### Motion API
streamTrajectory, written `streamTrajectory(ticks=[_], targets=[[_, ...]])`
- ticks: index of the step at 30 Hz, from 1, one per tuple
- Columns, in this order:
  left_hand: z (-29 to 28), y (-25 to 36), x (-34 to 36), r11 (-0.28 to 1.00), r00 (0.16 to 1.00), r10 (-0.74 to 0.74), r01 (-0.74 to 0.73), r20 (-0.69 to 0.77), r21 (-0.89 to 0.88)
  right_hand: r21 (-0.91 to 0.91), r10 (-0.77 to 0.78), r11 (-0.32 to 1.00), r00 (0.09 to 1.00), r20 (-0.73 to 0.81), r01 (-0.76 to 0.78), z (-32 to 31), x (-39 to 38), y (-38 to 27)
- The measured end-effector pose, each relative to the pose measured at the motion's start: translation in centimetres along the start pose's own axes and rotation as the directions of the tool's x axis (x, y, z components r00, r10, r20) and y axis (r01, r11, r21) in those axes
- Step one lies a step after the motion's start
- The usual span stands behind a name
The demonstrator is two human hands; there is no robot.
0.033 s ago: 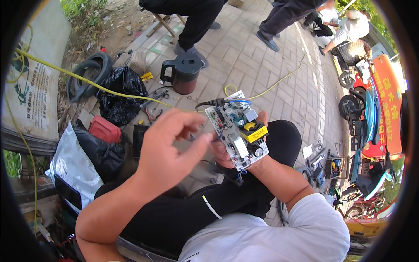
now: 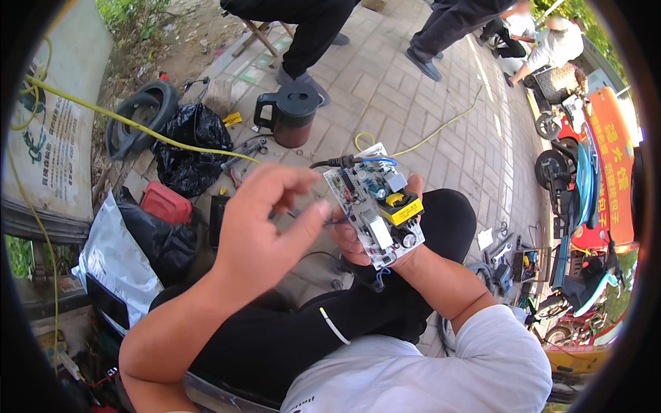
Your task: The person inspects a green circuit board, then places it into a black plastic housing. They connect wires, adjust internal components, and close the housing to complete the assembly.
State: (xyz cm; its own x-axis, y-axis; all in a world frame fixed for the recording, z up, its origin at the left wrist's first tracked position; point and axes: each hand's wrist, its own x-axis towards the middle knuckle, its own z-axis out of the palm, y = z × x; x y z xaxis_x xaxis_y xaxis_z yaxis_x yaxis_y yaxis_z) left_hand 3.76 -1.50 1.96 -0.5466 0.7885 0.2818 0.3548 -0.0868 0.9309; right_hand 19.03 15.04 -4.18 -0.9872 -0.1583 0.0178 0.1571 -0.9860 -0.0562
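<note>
A bare circuit board (image 2: 365, 206) lies tilted in my right hand (image 2: 350, 242), which grips it from below with fingers at its left edge. The board is white and carries a yellow-wrapped transformer (image 2: 401, 210), pale metal heat sinks and small parts. A black cord (image 2: 334, 163) and a blue wire (image 2: 377, 161) meet its far end. My left hand (image 2: 265, 220) hovers just left of the board, fingers curled and thumb apart. Nothing shows in its grasp, though its inner side is partly hidden. A short blue wire (image 2: 381, 277) hangs below the board's near end.
Ahead stands a dark-lidded jug (image 2: 292, 117). To the left are a black plastic bag (image 2: 189, 158), a tyre (image 2: 134, 124), a red case (image 2: 165, 203) and a silver bag (image 2: 113, 265). A yellow cable (image 2: 151, 134) crosses there. People sit ahead; scooters (image 2: 578, 179) stand right.
My left hand has shifted slightly up and left, away from the board. My right hand and the board have stayed in place.
</note>
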Motion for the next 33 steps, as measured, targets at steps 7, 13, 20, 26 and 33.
streamTrajectory(ticks=[7, 13, 20, 26, 33], targets=[[-1.0, -2.5, 2.6, 0.991, 0.982, -0.088, 0.103, 0.168, -0.082, 0.053, 0.04, 0.998, 0.999, -0.001, -0.04, -0.2, 0.5, 0.5], [-1.3, -3.3, 3.7, 0.912, 0.967, -0.225, 0.253, 0.124, -0.324, 0.133, 0.198, 0.97, 0.978, 0.063, -0.205, -2.2, 0.6, 0.4], [-0.7, -6.0, 5.2, 0.98, 0.979, -0.159, 0.141, -0.125, -0.14, 0.137, 0.24, 0.959, 0.968, 0.077, -0.249, -1.8, 1.8, 1.4], [-1.4, -2.5, 3.7, 0.994, 0.987, -0.11, 0.108, -0.114, -0.024, 0.045, 0.013, 0.999, 0.998, -0.058, -0.01, -1.3, 2.5, 0.2], [0.0, -1.5, 1.5, 0.918, 0.958, 0.24, -0.277, 0.155, 0.286, -0.036, -0.163, 0.987, 0.945, -0.283, 0.159, -0.5, 2.5, 0.3]])
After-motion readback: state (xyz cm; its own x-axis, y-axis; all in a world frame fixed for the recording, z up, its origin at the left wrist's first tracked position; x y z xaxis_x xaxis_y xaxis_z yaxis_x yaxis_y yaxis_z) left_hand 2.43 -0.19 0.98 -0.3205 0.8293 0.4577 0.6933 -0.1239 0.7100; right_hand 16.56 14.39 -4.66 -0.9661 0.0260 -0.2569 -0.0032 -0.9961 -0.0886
